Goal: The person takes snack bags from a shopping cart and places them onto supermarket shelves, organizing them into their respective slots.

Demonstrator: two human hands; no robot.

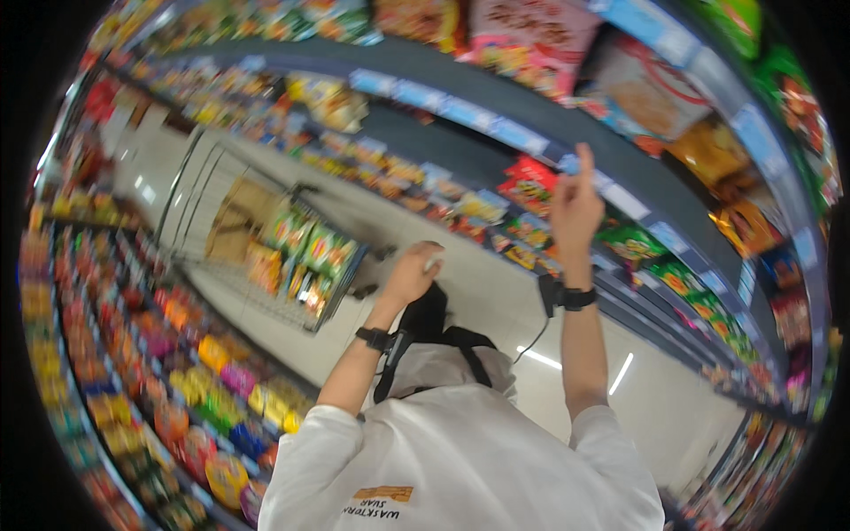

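My right hand (575, 214) is raised at the shelf, index finger extended towards the price-label strip (621, 198) and the other fingers curled. Whether the fingertip touches the strip cannot be told. Just left of it hangs a red snack packet (529, 183). My left hand (413, 271) hovers over the floor in front of my body, loosely curved, thumb apart, with nothing visible in it. Beyond that hand stands a wire shopping cart (179, 219), holding green crisp packets (315, 244), an orange packet (263, 267) and a brown cardboard piece (240, 214).
Tiered shelves of bagged snacks, including a pink bag (531, 40), curve across the top and right. A lower display of colourful packaged goods (212, 352) lines the left side. Pale floor tiles (495, 292) run between them. Each wrist bears a black strapped device (575, 299).
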